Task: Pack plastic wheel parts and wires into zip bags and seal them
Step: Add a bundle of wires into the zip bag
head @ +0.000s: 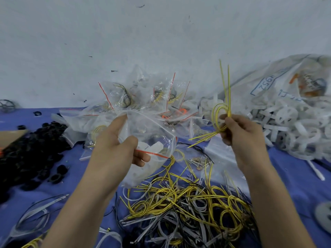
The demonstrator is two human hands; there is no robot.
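A clear zip bag (154, 127) is held open above the blue worktop (295, 169) by the left grip (116, 145), its mouth pinched between thumb and fingers. A white wheel part (156, 146) is seen inside. A looped yellow wire (229, 110) is pinched in the right grip (241, 133), beside the bag and apart from it.

Two arms are on my feed, both coming in from the near edge. The left hand (114, 145) is bare, and so is the left forearm (84, 203), right back to the near-left corner. Same on the other side: the right hand (245, 138) is bare and the right forearm (272, 203) is uncovered down to the near edge. Both forearms are slim at the wrist and broaden toward me.
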